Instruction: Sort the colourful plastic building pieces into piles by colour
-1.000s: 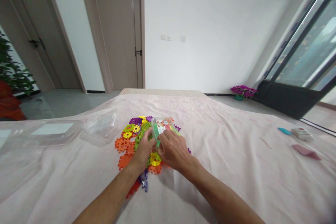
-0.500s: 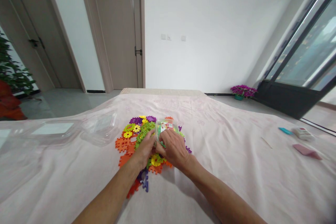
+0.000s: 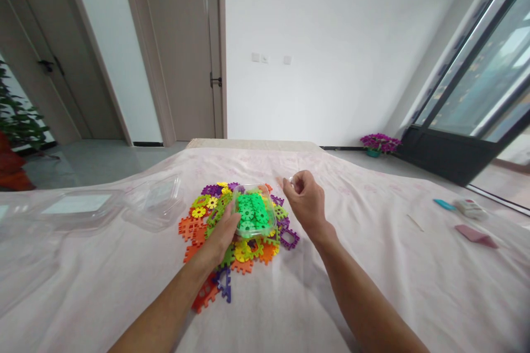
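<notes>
"How's the grip?"

"The left hand (image 3: 223, 234) holds the box (image 3: 271, 226) by its left side, thumb against the wall, other fingers mostly hidden. The right hand (image 3: 308, 201) is apart from it, fingertips pinching a clear piece (image 3: 291, 180) too blurred to name."

"And the box?"

"One, over the pile (image 3: 243, 252); I can't tell if it touches. I'd expect it light and slick, with thin walls that flex if squeezed. Best held by two opposite sides, kept level, since the green wheels (image 3: 253, 210) inside look loose."

"How many wheels?"

"Several, overlapping too much to count. Same with the pile: orange, purple, yellow and olive pieces, probably stiff and light."

"Farther out?"

"At least three clear tubs (image 3: 153, 202) on the left. On the right, one stick (image 3: 414, 223), one blue thing (image 3: 444, 204), one white pack (image 3: 471, 209) and one pink cloth (image 3: 476, 235)."
</notes>
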Tool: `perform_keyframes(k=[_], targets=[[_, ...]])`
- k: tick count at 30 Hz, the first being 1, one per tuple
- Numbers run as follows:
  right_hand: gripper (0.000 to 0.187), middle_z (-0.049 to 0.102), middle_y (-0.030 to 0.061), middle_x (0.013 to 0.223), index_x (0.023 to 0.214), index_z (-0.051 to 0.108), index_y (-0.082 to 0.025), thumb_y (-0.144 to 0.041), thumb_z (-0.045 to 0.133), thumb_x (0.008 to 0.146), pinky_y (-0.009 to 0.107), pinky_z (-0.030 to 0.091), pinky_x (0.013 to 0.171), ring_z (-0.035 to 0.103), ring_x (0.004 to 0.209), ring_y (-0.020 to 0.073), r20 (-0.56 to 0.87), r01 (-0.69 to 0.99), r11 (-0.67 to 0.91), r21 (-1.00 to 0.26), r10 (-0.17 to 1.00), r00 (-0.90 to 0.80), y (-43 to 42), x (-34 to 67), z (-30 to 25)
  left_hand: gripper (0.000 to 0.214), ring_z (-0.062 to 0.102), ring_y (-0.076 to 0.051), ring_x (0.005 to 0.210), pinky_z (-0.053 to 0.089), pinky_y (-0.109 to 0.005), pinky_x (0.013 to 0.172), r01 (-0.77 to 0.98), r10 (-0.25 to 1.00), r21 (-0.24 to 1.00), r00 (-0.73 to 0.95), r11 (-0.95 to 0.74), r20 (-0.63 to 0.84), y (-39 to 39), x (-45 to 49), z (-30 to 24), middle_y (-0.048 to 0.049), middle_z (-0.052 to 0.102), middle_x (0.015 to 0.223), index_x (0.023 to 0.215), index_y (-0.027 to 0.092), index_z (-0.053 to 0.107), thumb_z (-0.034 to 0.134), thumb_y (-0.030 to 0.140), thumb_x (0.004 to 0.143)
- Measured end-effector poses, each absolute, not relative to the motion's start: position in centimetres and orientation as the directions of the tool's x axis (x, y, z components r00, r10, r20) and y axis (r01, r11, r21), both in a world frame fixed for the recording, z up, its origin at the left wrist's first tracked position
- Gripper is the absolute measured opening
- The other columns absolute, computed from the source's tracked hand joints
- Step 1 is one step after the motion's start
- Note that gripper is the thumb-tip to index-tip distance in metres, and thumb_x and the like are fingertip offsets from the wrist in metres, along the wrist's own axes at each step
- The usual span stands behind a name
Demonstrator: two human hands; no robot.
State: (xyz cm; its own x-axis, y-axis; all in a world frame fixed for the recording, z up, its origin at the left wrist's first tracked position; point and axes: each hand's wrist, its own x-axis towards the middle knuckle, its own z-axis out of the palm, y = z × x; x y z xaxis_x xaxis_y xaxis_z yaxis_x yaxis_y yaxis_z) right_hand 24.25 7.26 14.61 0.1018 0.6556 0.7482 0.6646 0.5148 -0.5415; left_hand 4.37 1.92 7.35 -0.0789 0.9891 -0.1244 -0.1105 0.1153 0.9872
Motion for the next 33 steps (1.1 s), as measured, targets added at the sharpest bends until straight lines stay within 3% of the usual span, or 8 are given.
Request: perform_keyframes(k=[5,7,11,18,23,28,30,33], targets=[[0.024,0.047,-0.0067,0.061,0.071,0.047,-0.023,-0.036,0.064,0.081,0.026,0.034,0.058,0.045,0.056,0.0120,0.651,0.537,0.465,-0.703,0.726,0.223,8.8,24.8,13.7,0.062,0.044,-0.024,0.140,0.034,-0.039,0.116,0.159,0.948,0.977,-0.265,-0.139,0.178,2.7,2.8,8.0,-0.0114,0.050,0.150,0.150,0.019,0.041,0.047,0.035,0.091],[0.024,0.047,-0.0065,0.061,0.070,0.047,-0.022,-0.037,0.064,0.080,0.027,0.034,0.058,0.044,0.056,0.0124,0.613,0.501,0.454,-0.737,0.761,0.212,9.5,24.8,12.9,0.062,0.041,-0.024,0.142,0.031,-0.041,0.118,0.315,0.897,0.931,-0.333,-0.185,0.291,3.1,1.6,8.4,-0.0124,0.050,0.150,0.152,0.019,0.038,0.046,0.035,0.092],[0.023,0.047,-0.0062,0.060,0.070,0.049,-0.022,-0.036,0.064,0.078,0.027,0.034,0.058,0.044,0.057,0.0129,0.565,0.460,0.435,-0.775,0.802,0.194,10.3,24.6,11.6,0.064,0.058,-0.028,0.120,0.045,-0.046,0.105,0.649,0.778,0.752,-0.415,-0.111,0.473,3.2,-0.3,9.2,-0.0141,0.060,0.125,0.153,0.020,0.038,0.049,0.036,0.092],[0.022,0.048,-0.0063,0.061,0.070,0.049,-0.022,-0.036,0.065,0.078,0.027,0.035,0.059,0.045,0.057,0.0126,0.564,0.435,0.449,-0.780,0.806,0.180,10.3,24.0,10.9,0.062,0.057,-0.028,0.102,0.047,-0.040,0.091,0.977,0.633,0.179,-0.065,-0.117,0.771,3.0,-0.6,8.6,-0.0137,0.060,0.110,0.149,0.020,0.047,0.060,0.024,0.088],[0.023,0.048,-0.0064,0.062,0.072,0.050,-0.022,-0.037,0.066,0.079,0.027,0.036,0.058,0.044,0.056,0.0121,0.574,0.422,0.462,-0.780,0.796,0.190,10.3,23.9,10.7,0.054,0.055,-0.028,0.102,0.045,-0.041,0.089,0.990,0.596,-0.007,0.090,-0.139,0.798,2.8,-0.2,7.8,-0.0147,0.059,0.118,0.145,0.023,0.053,0.059,0.025,0.091],[0.026,0.049,-0.0060,0.064,0.074,0.050,-0.022,-0.038,0.067,0.082,0.026,0.037,0.058,0.045,0.057,0.0116,0.609,0.378,0.503,-0.777,0.752,0.252,10.3,24.0,10.6,0.057,0.055,-0.029,0.107,0.043,-0.045,0.095,0.976,0.485,0.076,0.033,-0.204,0.874,2.9,-0.6,8.1,-0.0154,0.060,0.119,0.145,0.022,0.053,0.064,0.030,0.089],[0.028,0.049,-0.0067,0.064,0.076,0.049,-0.022,-0.041,0.069,0.083,0.025,0.038,0.054,0.045,0.054,0.0108,0.599,0.272,0.535,-0.800,0.742,0.301,10.2,24.0,10.9,0.064,0.054,-0.030,0.111,0.042,-0.047,0.100,0.935,0.479,0.243,-0.094,-0.259,0.873,3.0,-0.6,8.4,-0.0148,0.059,0.119,0.148,0.021,0.048,0.066,0.033,0.088],[0.033,0.046,-0.0099,0.058,0.079,0.046,-0.023,-0.047,0.070,0.083,0.023,0.035,0.044,0.044,0.044,0.0092,0.520,-0.021,0.568,-0.823,0.768,0.374,9.7,23.8,12.0,0.074,0.057,-0.025,0.107,0.046,-0.043,0.098,0.686,0.570,0.651,-0.408,-0.324,0.713,3.3,-0.3,8.6,-0.0112,0.058,0.117,0.154,0.022,0.038,0.065,0.039,0.087]])
